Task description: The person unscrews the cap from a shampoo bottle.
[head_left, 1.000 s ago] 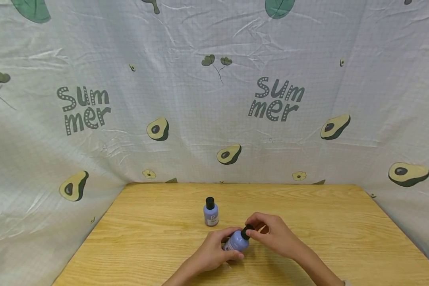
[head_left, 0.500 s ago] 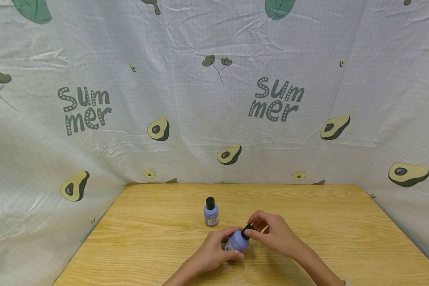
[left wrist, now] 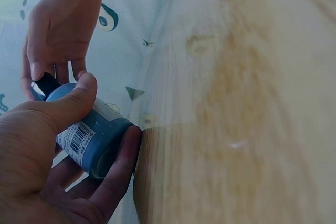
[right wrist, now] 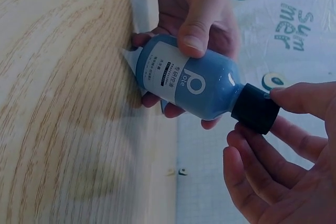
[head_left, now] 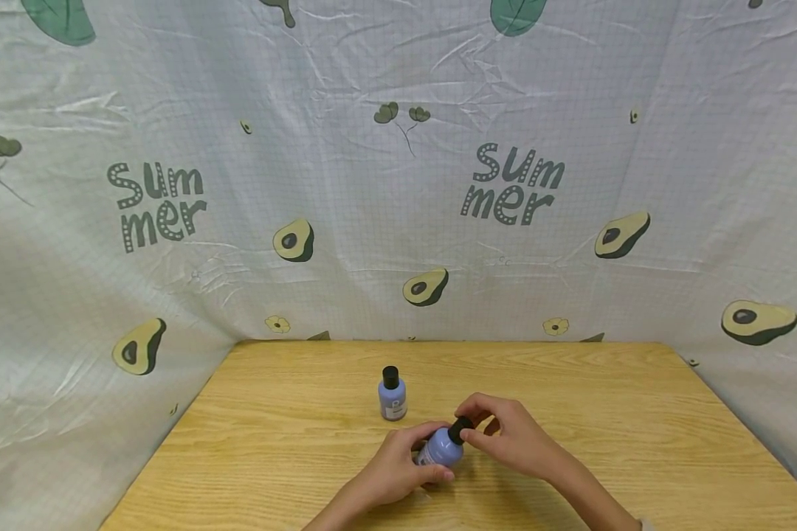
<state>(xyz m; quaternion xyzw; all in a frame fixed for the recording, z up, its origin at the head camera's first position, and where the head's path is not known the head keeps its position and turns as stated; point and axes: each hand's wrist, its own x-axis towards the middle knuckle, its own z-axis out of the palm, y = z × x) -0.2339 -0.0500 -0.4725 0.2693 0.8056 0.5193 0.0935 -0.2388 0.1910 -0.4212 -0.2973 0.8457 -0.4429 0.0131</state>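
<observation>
My left hand [head_left: 398, 466] grips a small blue bottle [head_left: 440, 448] tilted up to the right above the wooden table [head_left: 272, 457]. Thumb and fingers wrap its body [right wrist: 189, 80], seen with a white label; the barcode side shows in the left wrist view [left wrist: 86, 137]. My right hand [head_left: 505, 435] pinches the bottle's black cap [head_left: 460, 428] with thumb and fingertips [right wrist: 302, 100]. The cap [right wrist: 256, 107] sits on the neck. A second, matching blue bottle [head_left: 392, 394] with a black cap stands upright on the table just behind my left hand.
A white cloth [head_left: 398, 184] printed with avocados and the word "Summer" hangs behind and at both sides of the table. The table's back edge [head_left: 452, 341] meets the cloth.
Almost nothing differs; the right hand's fingers have shifted slightly on the cap, and the held bottle stays in the same place.
</observation>
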